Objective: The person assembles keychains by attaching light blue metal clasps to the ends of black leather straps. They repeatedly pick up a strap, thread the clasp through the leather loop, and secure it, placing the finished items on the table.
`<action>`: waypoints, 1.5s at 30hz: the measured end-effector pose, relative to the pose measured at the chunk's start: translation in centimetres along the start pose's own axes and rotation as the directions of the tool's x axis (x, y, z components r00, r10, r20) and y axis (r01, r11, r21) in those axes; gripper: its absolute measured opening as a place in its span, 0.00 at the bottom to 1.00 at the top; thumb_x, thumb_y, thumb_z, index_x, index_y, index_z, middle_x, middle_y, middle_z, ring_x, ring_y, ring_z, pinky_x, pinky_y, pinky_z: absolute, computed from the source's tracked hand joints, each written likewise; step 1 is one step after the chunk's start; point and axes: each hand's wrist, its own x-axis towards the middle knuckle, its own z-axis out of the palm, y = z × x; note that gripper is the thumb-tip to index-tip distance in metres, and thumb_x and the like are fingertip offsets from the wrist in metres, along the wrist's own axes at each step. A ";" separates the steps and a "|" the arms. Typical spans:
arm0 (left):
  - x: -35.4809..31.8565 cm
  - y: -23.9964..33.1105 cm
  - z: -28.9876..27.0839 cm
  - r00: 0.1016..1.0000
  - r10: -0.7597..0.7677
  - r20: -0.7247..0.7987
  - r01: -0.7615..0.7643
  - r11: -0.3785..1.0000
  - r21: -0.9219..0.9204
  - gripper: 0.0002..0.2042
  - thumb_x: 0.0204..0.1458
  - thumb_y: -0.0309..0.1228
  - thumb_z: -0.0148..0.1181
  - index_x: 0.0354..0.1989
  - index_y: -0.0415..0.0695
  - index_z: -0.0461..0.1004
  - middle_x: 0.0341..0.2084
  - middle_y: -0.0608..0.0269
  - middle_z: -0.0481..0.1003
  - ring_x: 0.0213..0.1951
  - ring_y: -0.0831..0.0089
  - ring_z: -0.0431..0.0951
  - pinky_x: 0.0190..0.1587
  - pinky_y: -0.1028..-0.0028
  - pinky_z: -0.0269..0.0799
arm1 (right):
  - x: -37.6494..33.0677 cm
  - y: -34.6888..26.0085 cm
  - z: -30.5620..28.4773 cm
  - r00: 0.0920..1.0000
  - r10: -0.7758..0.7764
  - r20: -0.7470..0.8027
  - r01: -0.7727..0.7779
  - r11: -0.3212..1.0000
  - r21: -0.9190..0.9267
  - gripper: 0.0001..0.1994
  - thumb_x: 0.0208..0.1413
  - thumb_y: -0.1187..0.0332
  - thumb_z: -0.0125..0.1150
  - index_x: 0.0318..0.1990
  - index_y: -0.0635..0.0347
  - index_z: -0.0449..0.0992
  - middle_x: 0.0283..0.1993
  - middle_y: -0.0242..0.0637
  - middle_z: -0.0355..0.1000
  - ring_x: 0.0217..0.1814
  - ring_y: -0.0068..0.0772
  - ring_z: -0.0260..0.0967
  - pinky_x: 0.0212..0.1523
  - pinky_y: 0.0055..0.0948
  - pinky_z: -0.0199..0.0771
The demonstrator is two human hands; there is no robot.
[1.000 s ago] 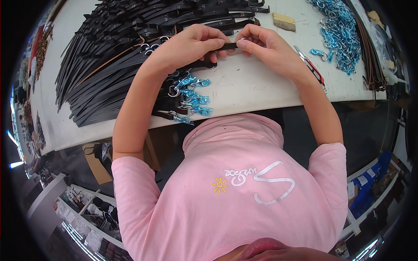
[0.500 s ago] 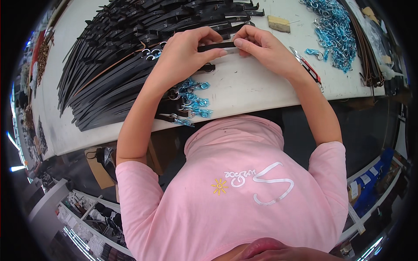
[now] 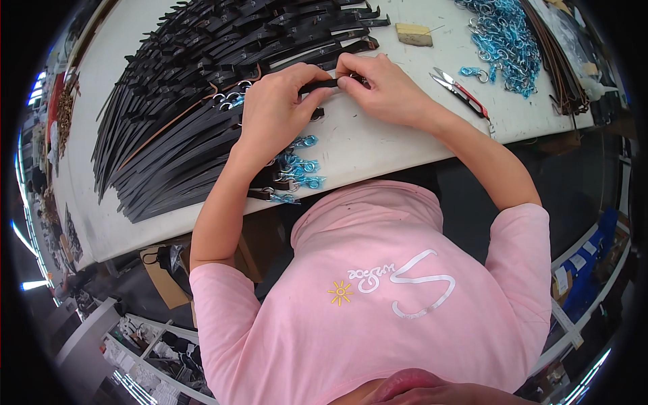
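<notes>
Head view: both hands' fingers (image 3: 307, 94) pinch one black strap (image 3: 320, 85) over the white table (image 3: 378, 138).

Black strap (image 3: 322, 85): matt, leather-like, smooth. Strap stack (image 3: 182, 128): same matt black, some tan edges. Clips (image 3: 503, 40): metal under glossy blue wrap. Snips (image 3: 459, 91): shiny metal blades, red plastic grip. Tabletop (image 3: 378, 142): smooth, matt white. Shirt (image 3: 378, 297): pink cloth.

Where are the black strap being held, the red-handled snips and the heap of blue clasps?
black strap (image 3: 322, 84), head view, on the bare stretch between the two hands.
red-handled snips (image 3: 466, 96), head view, on the red handle.
heap of blue clasps (image 3: 503, 37), head view, on the heap's middle.
</notes>
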 end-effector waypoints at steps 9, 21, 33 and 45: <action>0.2 1.1 -1.1 0.999 -0.037 0.021 0.038 0.997 -0.065 0.11 0.51 0.28 0.68 0.42 0.39 0.81 0.31 0.60 0.82 0.28 0.73 0.78 0.32 0.76 0.71 | 0.6 -0.2 -1.8 0.983 0.078 0.167 -0.137 0.913 0.383 0.08 0.66 0.66 0.53 0.38 0.61 0.71 0.30 0.25 0.65 0.35 0.17 0.61 0.40 0.21 0.63; 0.3 0.5 -0.8 0.999 -0.038 0.006 0.039 0.978 -0.206 0.10 0.51 0.33 0.69 0.40 0.44 0.82 0.29 0.62 0.81 0.20 0.72 0.74 0.27 0.74 0.69 | 0.5 0.9 -1.4 0.982 0.075 0.173 -0.159 0.823 0.545 0.09 0.64 0.66 0.56 0.39 0.63 0.74 0.33 0.29 0.72 0.37 0.20 0.67 0.41 0.23 0.67; 0.0 1.9 -2.4 0.997 0.026 0.071 -0.036 0.989 0.143 0.10 0.52 0.28 0.68 0.41 0.40 0.82 0.31 0.62 0.82 0.26 0.75 0.76 0.30 0.78 0.70 | -1.1 1.0 -3.5 0.974 0.107 0.198 -0.189 0.865 0.464 0.10 0.66 0.67 0.55 0.48 0.62 0.75 0.43 0.31 0.74 0.47 0.21 0.73 0.53 0.21 0.69; 7.1 6.3 -10.5 0.433 0.712 -0.553 -0.246 0.684 0.687 0.12 0.53 0.31 0.71 0.42 0.45 0.76 0.40 0.64 0.75 0.44 0.75 0.72 0.47 0.73 0.65 | -2.6 -4.7 -2.8 0.987 -0.021 -0.158 0.127 0.703 0.700 0.11 0.58 0.70 0.66 0.46 0.64 0.75 0.40 0.28 0.73 0.40 0.17 0.69 0.46 0.22 0.72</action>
